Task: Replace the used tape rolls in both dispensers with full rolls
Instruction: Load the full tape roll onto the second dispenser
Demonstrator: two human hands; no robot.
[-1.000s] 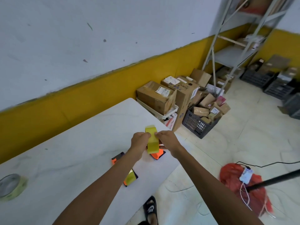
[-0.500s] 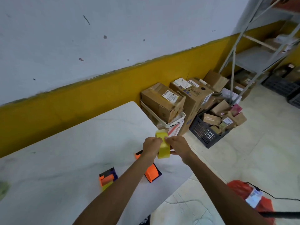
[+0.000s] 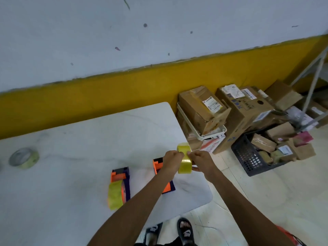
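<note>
Tape roll (image 3: 184, 158), yellow and full, is held edge-on in the air over the bench (image 3: 79, 132) corner, pinched between left hand (image 3: 171, 161) and right hand (image 3: 201, 160), both grasping it. Looks like picking the free end: keep the roll steady, peel slowly so it doesn't split. Empty dispenser (image 3: 160, 167) lies just under the left wrist; other dispenser (image 3: 119, 183), already loaded, sits further left.

I read this as parcel packing room, probably: labelled cardboard boxes (image 3: 204, 108) piled by wall, black crate (image 3: 248, 157) of packages, metal shelving (image 3: 312, 82) (edge only, blurred).
</note>
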